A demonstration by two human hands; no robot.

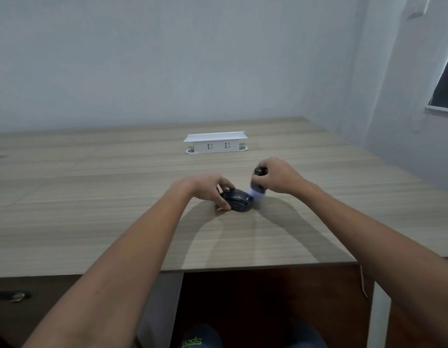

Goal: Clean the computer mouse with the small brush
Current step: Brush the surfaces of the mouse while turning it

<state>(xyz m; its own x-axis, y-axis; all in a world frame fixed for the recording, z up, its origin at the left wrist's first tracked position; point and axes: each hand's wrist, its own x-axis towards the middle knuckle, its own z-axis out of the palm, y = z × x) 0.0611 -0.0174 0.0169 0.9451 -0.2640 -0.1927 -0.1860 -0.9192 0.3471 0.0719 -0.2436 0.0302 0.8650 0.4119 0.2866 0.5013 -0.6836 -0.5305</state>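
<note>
A dark computer mouse (237,202) lies on the wooden desk (117,197) a little right of centre. My left hand (208,188) grips its left side with thumb and fingers. My right hand (278,175) holds a small brush (258,183) with a dark handle, tilted down to the left. The pale bristles (253,195) look blurred and touch the mouse's right end.
A white pop-up socket box (215,143) stands on the desk behind the hands. The desk's front edge (243,267) runs close to my body, with a drawer handle (16,296) below at the left. Walls close in at the back and right.
</note>
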